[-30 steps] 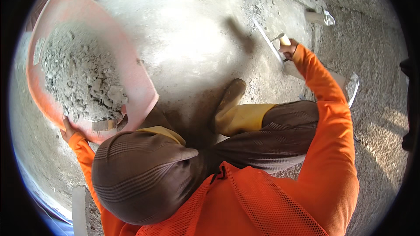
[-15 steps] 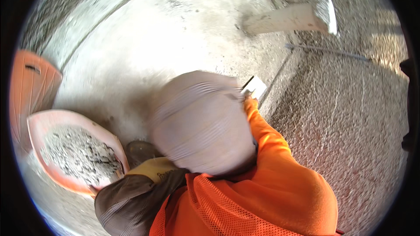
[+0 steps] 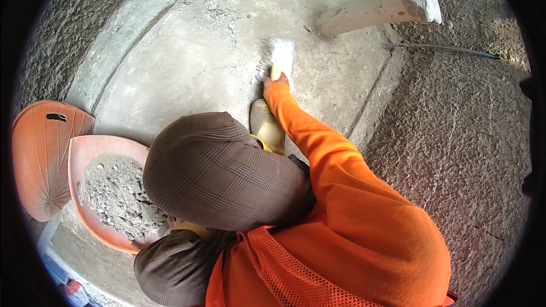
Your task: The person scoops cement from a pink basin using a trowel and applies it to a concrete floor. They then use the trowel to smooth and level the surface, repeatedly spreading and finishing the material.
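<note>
Concrete floor (image 3: 187, 62): right hand (image 3: 275, 82) grips brush (image 3: 281, 54).

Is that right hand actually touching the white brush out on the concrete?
Touching. In the head view, the right hand is closed around the lower end of the white brush, whose bristles rest on the concrete floor. No gap shows between hand and handle.
</note>
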{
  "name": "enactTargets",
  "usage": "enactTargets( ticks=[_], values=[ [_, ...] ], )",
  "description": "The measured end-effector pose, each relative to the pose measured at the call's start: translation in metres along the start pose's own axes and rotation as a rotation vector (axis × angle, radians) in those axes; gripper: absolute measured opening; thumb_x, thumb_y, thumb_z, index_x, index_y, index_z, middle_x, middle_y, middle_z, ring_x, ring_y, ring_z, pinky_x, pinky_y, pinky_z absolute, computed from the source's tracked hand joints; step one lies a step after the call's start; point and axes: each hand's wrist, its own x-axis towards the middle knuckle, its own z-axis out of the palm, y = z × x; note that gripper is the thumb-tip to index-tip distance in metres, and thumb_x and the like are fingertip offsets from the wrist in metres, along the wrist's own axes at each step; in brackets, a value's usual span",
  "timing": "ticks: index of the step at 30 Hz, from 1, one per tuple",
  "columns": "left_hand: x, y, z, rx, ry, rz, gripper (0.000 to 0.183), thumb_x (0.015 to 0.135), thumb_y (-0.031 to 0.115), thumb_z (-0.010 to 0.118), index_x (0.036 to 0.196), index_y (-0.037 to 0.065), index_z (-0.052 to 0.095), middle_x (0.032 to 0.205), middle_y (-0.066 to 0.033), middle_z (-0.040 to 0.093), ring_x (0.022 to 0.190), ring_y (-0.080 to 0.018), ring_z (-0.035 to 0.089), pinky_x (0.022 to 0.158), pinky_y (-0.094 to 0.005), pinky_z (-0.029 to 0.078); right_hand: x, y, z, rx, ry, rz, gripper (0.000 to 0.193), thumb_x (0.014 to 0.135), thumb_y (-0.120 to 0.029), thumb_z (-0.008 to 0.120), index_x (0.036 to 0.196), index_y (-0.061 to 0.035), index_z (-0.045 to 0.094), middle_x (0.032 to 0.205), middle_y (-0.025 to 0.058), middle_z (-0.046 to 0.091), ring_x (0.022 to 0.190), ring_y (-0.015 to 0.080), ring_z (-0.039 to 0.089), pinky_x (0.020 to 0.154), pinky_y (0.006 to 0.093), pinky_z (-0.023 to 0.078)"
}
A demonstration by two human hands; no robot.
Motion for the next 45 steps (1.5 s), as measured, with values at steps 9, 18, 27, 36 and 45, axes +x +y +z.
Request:
enactTargets(
  ticks=[9, 18, 27, 36, 45],
  values=[
    [-0.036, 0.024, -0.010, -0.047, 0.049, 0.007, 0.071, 0.086, 0.047, 0.077, 0.137, 0.001, 0.059, 0.114, -0.0168, 0.070, 0.099, -0.0336, 0.065, 0.090, -0.0471, 0.050, 0.007, -0.103, 0.026, -0.139, -0.165, -0.281, 0.055, 0.085, -0.025, 0.067, 0.135, -0.0048, 0.056, 0.117, 0.0329, 0.067, 0.110, 0.0491, 0.065, 0.097, 0.0498, 0.053],
    [-0.034, 0.027, -0.033, 0.049, -0.029, -0.012, 0.078, 0.082, 0.045, 0.080, 0.141, 0.000, 0.054, 0.112, -0.0163, 0.071, 0.099, -0.0321, 0.067, 0.090, -0.0457, 0.052, 0.144, 0.003, -0.146, -0.713, 0.119, -0.267, 0.039, 0.097, -0.020, 0.059, 0.132, -0.0092, 0.045, 0.108, 0.0282, 0.071, 0.102, 0.0482, 0.069, 0.087, 0.0537, 0.056],
    [-0.008, -0.001, -0.031, -0.052, -0.044, -0.025, 0.071, 0.089, 0.041, 0.074, 0.144, 0.002, 0.052, 0.121, -0.0135, 0.069, 0.108, -0.0277, 0.065, 0.097, -0.0438, 0.049, 0.177, 0.014, -0.086, -0.467, 0.040, 0.165, 0.051, 0.092, -0.021, 0.067, 0.138, -0.0154, 0.048, 0.124, 0.0214, 0.068, 0.115, 0.0392, 0.065, 0.098, 0.0469, 0.051],
    [-0.018, 0.006, -0.030, 1.196, -0.142, 0.649, 0.059, 0.095, 0.040, 0.063, 0.142, 0.005, 0.054, 0.130, -0.0153, 0.065, 0.116, -0.0304, 0.061, 0.098, -0.0459, 0.047, 0.073, -0.068, -0.059, -0.709, -0.296, -0.514, 0.042, 0.091, -0.024, 0.066, 0.128, -0.0139, 0.050, 0.107, 0.0269, 0.070, 0.105, 0.0485, 0.066, 0.092, 0.0520, 0.054],
    [0.035, -0.019, -0.034, -0.044, 0.039, 0.046, 0.070, 0.081, 0.049, 0.082, 0.119, -0.006, 0.063, 0.100, -0.0167, 0.071, 0.081, -0.0254, 0.064, 0.074, -0.0416, 0.051, 0.091, -0.057, -0.106, -0.082, -0.620, -0.466, 0.028, 0.091, -0.013, 0.078, 0.116, -0.0037, 0.069, 0.091, -0.0013, 0.069, 0.082, 0.0086, 0.062, 0.072, 0.0287, 0.052]
  ],
)
